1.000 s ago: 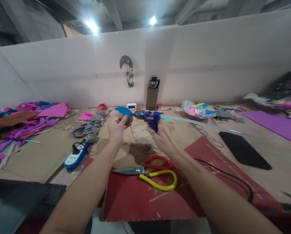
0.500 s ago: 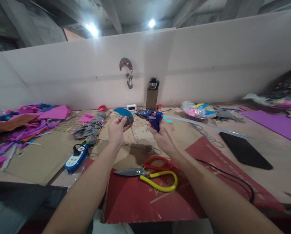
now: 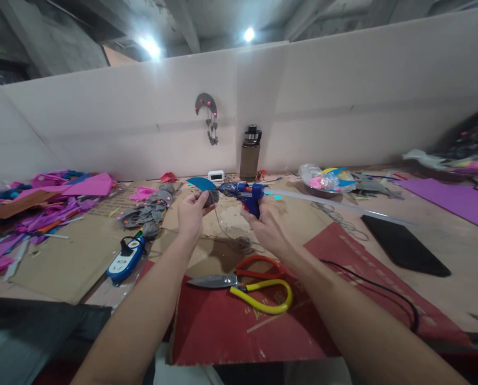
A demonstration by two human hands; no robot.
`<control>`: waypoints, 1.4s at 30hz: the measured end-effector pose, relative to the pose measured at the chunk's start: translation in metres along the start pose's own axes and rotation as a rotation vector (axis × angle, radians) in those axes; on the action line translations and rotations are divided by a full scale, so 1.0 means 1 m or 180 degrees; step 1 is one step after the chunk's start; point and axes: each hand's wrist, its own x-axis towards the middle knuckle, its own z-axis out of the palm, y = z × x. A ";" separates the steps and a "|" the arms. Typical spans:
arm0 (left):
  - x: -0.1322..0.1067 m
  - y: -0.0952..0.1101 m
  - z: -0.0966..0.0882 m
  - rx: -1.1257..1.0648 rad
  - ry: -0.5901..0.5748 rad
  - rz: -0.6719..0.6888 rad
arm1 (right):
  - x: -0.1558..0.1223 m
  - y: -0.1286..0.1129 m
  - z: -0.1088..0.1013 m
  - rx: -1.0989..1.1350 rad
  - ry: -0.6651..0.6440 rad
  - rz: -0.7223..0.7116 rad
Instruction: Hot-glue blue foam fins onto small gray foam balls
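Between the fingers of my left hand [image 3: 191, 213] is a blue crescent-shaped piece [image 3: 201, 184], its lower end wrapped in grey yarn [image 3: 212, 198]. A strand runs from it down to a small loose coil of yarn [image 3: 244, 244] on the cardboard. My right hand [image 3: 266, 220] is closed around the handle of a blue glue gun [image 3: 252, 195]. The gun's nozzle points left and is at the wrapped part; whether it touches, I cannot tell. A long clear glue stick [image 3: 335, 203] sticks out of its back. Below both hands lie scissors [image 3: 239, 283] with red and yellow handles.
A power strip [image 3: 126, 260] and grey yarn pieces [image 3: 146, 208] lie left, beyond them coloured felt scraps [image 3: 90, 185]. A dark bottle [image 3: 249, 155] and a white clock [image 3: 216, 176] stand by the wall. On the right are a black tablet-like slab [image 3: 403, 243] and a cable [image 3: 371, 283].
The glue gun has shifted slightly left, bringing its nozzle closer to the yarn-wrapped end. My left hand stays almost in place with the blue piece.
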 end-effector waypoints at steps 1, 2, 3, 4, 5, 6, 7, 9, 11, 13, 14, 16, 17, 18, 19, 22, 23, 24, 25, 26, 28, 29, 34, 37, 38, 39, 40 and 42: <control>0.000 -0.001 0.000 0.0028 -0.0015 0.0007 | 0.000 0.001 0.000 0.0001 0.0006 -0.0009; 0.001 -0.001 0.000 0.0055 -0.0034 0.0016 | 0.000 0.001 0.001 0.0003 0.0013 -0.0022; 0.001 -0.002 0.000 0.0082 -0.0054 0.0030 | 0.001 0.002 0.001 0.0012 0.0019 -0.0031; 0.001 -0.003 0.000 0.0103 -0.0070 0.0045 | 0.001 0.003 0.001 0.0017 0.0011 -0.0035; 0.002 -0.003 0.000 0.0125 -0.0082 0.0058 | 0.001 0.004 0.002 0.0024 -0.0004 -0.0034; 0.002 -0.004 0.000 0.0151 -0.0096 0.0072 | 0.001 0.004 0.002 0.0032 -0.0028 -0.0028; 0.002 -0.004 0.000 0.0182 -0.0113 0.0082 | 0.001 0.004 0.002 0.0041 -0.0052 -0.0024; 0.001 -0.004 0.000 0.0262 -0.0141 0.0128 | 0.001 0.004 0.003 0.0061 -0.0085 -0.0027; 0.000 -0.003 0.000 0.0368 -0.0160 0.0180 | 0.000 0.003 0.003 0.0086 -0.0084 -0.0034; -0.001 -0.003 0.000 0.0474 -0.0168 0.0209 | 0.000 0.002 0.003 0.0117 -0.0071 -0.0069; -0.002 -0.003 0.000 0.0525 -0.0184 0.0212 | 0.000 0.001 0.003 0.0124 -0.0068 -0.0086; -0.002 -0.002 0.000 0.0613 -0.0248 0.0228 | -0.001 0.000 0.004 0.0123 -0.0041 -0.0095; -0.002 -0.003 0.000 0.0647 -0.0278 0.0249 | -0.001 0.000 0.004 0.0115 -0.0039 -0.0089; -0.002 -0.003 0.000 0.0674 -0.0305 0.0269 | -0.001 0.000 0.004 0.0104 -0.0039 -0.0078; -0.001 -0.003 -0.001 0.0688 -0.0320 0.0292 | -0.001 0.000 0.004 0.0105 -0.0034 -0.0075; 0.000 -0.004 -0.002 0.0713 -0.0350 0.0341 | -0.001 -0.001 0.003 0.0123 -0.0058 -0.0152; 0.000 -0.004 -0.002 0.0722 -0.0362 0.0346 | -0.001 -0.001 0.002 0.0116 -0.0064 -0.0173; 0.000 -0.004 -0.002 0.0732 -0.0373 0.0347 | 0.000 -0.001 0.001 0.0100 -0.0077 -0.0189; 0.001 -0.003 -0.003 0.0740 -0.0370 0.0345 | 0.000 -0.001 0.000 0.0073 -0.0081 -0.0198; 0.001 -0.003 -0.003 0.0747 -0.0354 0.0338 | 0.001 -0.001 0.000 0.0034 -0.0077 -0.0186; 0.001 -0.002 -0.003 0.0759 -0.0289 0.0341 | 0.001 0.001 -0.001 -0.0061 -0.0067 -0.0113; 0.001 -0.002 -0.004 0.0767 -0.0256 0.0352 | 0.001 0.002 -0.001 -0.0096 -0.0068 -0.0074; 0.002 -0.001 -0.004 0.0764 -0.0266 0.0366 | 0.001 0.007 0.001 -0.0011 -0.0077 -0.0063; 0.002 -0.001 -0.004 0.0726 -0.0324 0.0337 | 0.001 0.006 0.001 0.0010 -0.0102 -0.0051; 0.002 -0.001 -0.004 0.0704 -0.0333 0.0335 | 0.001 0.005 0.001 -0.0001 -0.0102 -0.0046; 0.002 -0.001 -0.004 0.0680 -0.0332 0.0334 | 0.001 0.004 0.000 -0.0027 -0.0096 -0.0036; 0.002 -0.001 -0.004 0.0657 -0.0319 0.0337 | 0.001 0.003 -0.001 -0.0072 -0.0088 -0.0018; 0.002 -0.001 -0.004 0.0617 -0.0262 0.0343 | 0.002 0.001 -0.004 -0.0180 -0.0086 0.0001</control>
